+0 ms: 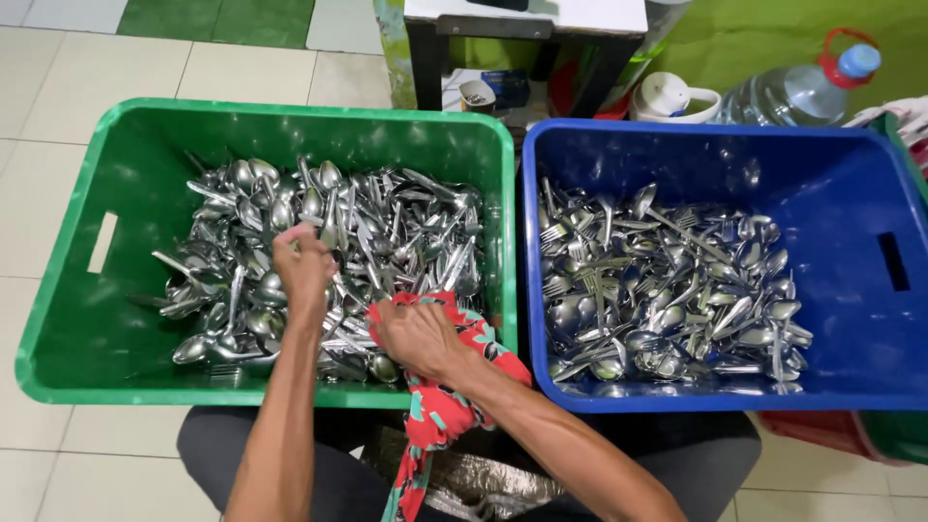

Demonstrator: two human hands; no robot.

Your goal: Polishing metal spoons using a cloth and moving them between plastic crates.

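Two crates, green (58, 319) and blue (870, 193), hold cutlery; both hands, left (302, 271) and right (418, 333), in green.

A: The scene is brightly and evenly lit, with soft light from above; shadows are weak, only a dim patch under the green crate (58, 319) at lower left.

B: Glare shows as small white sparkles across the heaped cutlery (387, 232) in the middle and a pale sheen on the inner wall of the blue crate (715, 159) at upper right.

A: Focus is fair in the centre. The left hand (303, 268) is slightly smeared by motion.

B: The crate rims bow outward toward the frame edges, a wide-lens distortion, and the water bottle (802, 92) at upper right looks softer.
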